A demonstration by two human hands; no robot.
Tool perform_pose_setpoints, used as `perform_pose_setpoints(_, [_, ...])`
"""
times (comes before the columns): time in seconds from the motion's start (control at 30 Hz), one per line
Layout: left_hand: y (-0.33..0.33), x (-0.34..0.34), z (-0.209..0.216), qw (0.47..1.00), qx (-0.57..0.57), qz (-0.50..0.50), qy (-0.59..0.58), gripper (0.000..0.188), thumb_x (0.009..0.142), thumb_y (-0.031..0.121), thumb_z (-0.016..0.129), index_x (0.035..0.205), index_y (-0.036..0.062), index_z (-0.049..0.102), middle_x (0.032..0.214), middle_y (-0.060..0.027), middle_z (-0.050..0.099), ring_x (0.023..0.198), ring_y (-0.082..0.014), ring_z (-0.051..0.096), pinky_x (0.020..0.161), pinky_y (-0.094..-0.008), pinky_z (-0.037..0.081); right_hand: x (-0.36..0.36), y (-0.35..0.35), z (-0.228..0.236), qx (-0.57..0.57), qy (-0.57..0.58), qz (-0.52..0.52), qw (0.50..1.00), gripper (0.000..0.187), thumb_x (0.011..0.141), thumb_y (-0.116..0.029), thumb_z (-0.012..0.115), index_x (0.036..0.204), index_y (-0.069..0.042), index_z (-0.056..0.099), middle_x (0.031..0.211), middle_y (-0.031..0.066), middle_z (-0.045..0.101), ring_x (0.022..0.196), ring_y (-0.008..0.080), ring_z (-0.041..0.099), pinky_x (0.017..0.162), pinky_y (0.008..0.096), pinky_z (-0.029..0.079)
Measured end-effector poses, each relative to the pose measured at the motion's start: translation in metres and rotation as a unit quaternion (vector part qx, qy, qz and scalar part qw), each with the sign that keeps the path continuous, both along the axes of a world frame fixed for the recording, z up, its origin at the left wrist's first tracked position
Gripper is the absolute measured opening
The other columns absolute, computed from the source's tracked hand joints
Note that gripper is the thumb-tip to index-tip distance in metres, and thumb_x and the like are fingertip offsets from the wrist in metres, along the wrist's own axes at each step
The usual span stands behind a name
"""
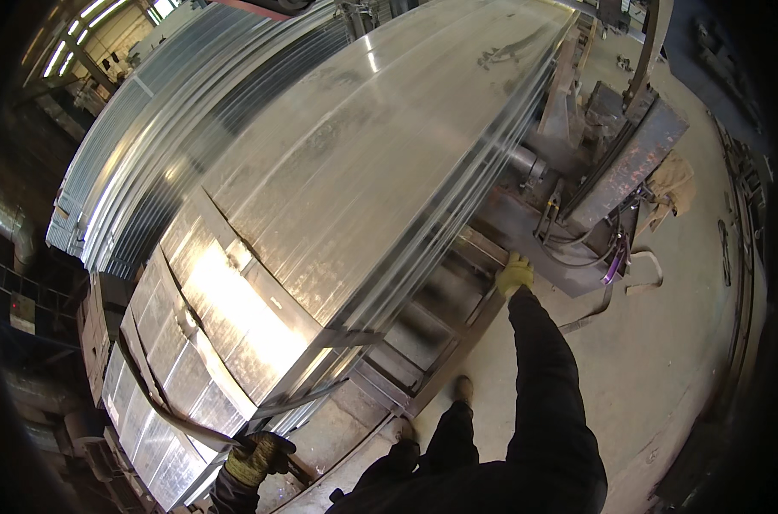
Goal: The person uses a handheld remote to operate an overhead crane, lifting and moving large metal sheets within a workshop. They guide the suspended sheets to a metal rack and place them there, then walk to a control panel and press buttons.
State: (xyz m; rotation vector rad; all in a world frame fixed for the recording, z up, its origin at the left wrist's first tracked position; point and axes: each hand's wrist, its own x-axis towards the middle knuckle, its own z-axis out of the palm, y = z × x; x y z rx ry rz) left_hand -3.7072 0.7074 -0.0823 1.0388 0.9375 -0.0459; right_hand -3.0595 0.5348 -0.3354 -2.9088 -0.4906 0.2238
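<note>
A long stack of shiny galvanised steel sheets is seen running from twelve to seven o'clock; the roller frame is gripped by the yellow-gloved right hand; a dark strap is clutched by the left hand; fingers could be cut by slipping sheet edges.

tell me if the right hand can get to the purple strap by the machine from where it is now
Probably yes. The right hand rests on the frame rail, and the purple strap hangs just to its right on the machine. Only loose cables lie between, nothing solid.
</note>
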Motion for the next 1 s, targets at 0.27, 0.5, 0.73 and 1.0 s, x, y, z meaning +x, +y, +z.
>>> perform_pose_setpoints(0.27, [-0.004,0.002,0.011,0.997,0.066,-0.013,0.025,0.07,0.103,0.063,0.044,0.103,-0.0005,0.073,0.073,-0.0131,0.069,0.058,-0.0221,0.061,0.052,-0.035,0.044,-0.002,-0.002,0.009,0.037,-0.003,0.003,0.999,0.068,0.088,-0.032,0.07,0.146,-0.01,0.044,0.14,0.0239,0.051,0.13,0.0477,0.05,0.108,0.0523,0.045])
perform_pose_setpoints(0.5, [-0.011,0.007,0.023,0.987,0.157,-0.03,0.029,0.057,0.1,0.053,0.061,0.095,-0.0038,0.07,0.08,-0.0167,0.071,0.058,-0.0274,0.063,0.051,-0.0398,0.049,-0.007,-0.001,0.011,0.048,0.015,-0.012,0.999,0.067,0.088,-0.031,0.069,0.146,-0.01,0.044,0.14,0.0245,0.051,0.132,0.0476,0.048,0.109,0.0517,0.045])
perform_pose_setpoints(0.73, [-0.007,0.012,0.031,0.985,0.162,-0.058,0.026,0.062,0.106,0.057,0.049,0.099,0.0006,0.074,0.068,-0.0114,0.069,0.054,-0.0172,0.061,0.049,-0.0287,0.044,0.0,-0.005,0.017,0.004,0.044,0.007,0.999,0.077,0.089,-0.036,0.069,0.154,-0.009,0.037,0.144,0.026,0.049,0.134,0.0485,0.047,0.112,0.0508,0.042])
perform_pose_setpoints(1.0, [-0.014,0.041,0.061,0.955,0.258,-0.115,-0.097,0.06,0.106,0.052,0.051,0.105,-0.0059,0.07,0.093,-0.017,0.074,0.085,-0.027,0.071,0.081,-0.0371,0.057,-0.067,0.009,0.043,0.188,-0.112,-0.095,0.971,0.076,0.092,-0.05,0.067,0.153,-0.011,0.044,0.155,0.021,0.046,0.141,0.0463,0.042,0.116,0.0535,0.036])
